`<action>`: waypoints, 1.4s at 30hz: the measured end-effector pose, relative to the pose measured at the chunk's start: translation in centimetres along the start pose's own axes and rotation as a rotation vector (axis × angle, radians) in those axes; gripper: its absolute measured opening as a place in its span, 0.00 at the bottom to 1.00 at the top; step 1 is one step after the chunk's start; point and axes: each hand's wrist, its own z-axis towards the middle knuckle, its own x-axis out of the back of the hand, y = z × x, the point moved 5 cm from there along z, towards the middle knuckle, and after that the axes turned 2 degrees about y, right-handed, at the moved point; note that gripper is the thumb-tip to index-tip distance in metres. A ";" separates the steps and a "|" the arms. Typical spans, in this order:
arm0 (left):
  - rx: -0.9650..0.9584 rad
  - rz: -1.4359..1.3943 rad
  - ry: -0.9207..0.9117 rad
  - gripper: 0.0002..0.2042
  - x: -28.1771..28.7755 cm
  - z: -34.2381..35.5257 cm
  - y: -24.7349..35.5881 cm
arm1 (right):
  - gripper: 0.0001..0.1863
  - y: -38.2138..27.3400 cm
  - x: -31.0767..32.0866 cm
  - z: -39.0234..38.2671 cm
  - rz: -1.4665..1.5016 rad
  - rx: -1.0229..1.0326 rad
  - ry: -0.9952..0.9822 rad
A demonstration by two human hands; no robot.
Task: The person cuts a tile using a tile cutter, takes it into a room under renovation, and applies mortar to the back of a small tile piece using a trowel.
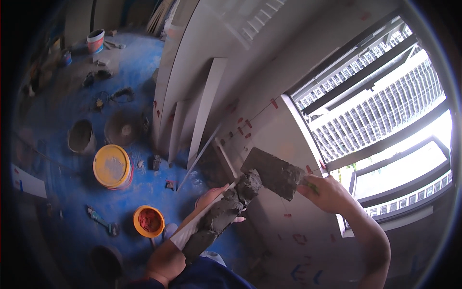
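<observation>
My left hand (211, 196) supports a narrow pale strip, seemingly a cut tile (182, 236), from underneath, fingers curled around its sides. Thick, lumpy grey mortar (219, 219) covers the strip's upper face. In my right hand (326, 193) is a trowel; its flat rectangular blade (270, 168) is coated with the same mortar. The blade's left edge meets or overlaps the mortar at the strip's far end. My right fingers hide the trowel's handle.
On the blue floor stand a yellow-lidded bucket (111, 166), an orange bucket (149, 221) with red pieces, and a teal power tool (102, 220). Long pale strips (206, 111) lean against the wall. Red clips (248, 124) sit in tile joints beside the window (375, 101).
</observation>
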 end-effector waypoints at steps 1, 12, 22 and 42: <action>-0.002 0.000 0.053 0.19 -0.5 -0.6 0.1 | 0.20 -0.3 -0.2 -0.1 -0.001 0.006 -0.008; -0.794 1.971 -0.035 0.21 0.7 0.8 0.7 | 0.19 -3.8 -1.8 -3.3 0.128 0.110 -0.078; -0.999 1.897 -0.208 0.20 1.6 3.2 0.3 | 0.20 -4.8 -2.5 -5.0 0.242 0.179 -0.093; -0.217 -0.029 -0.139 0.29 -5.0 1.4 0.7 | 0.33 -0.9 -11.8 -15.9 1.354 -0.186 0.454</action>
